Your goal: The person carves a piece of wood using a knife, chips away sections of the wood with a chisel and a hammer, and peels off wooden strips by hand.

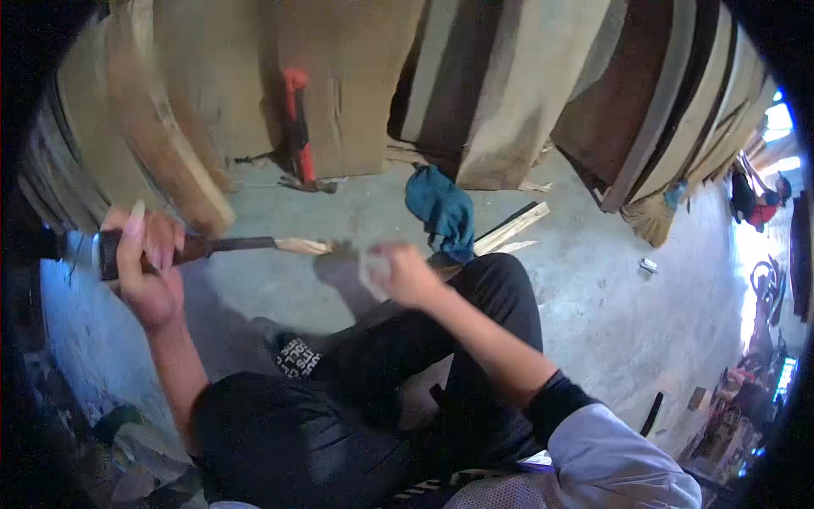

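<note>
A narrow hand tool [242, 243] with a dark brown handle is held over the concrete floor [593, 288], ahead of the seated person and toward the left, its slim shaft pointing right and ending in a pale, tapered tip. Whether it is a chisel or some other tool, I cannot tell. The left hand [153, 259] has its fingers curled around the handle. The right hand [407, 273] is bent inward just beyond the tip — too blurred to show how tightly it is closed, though something whitish seems to be at its fingers.

The step in hand looks like handling or tending the tip; the next move would call for a steady left grip and right fingers kept clear of the point.

Farther out, a teal cloth [445, 208] lies near the person's knee, beside split wood pieces [513, 227]. A red-and-black hammer [298, 127] leans head-down against upright wooden boards [526, 110] — and a straw broom [651, 220] rests farther right.
</note>
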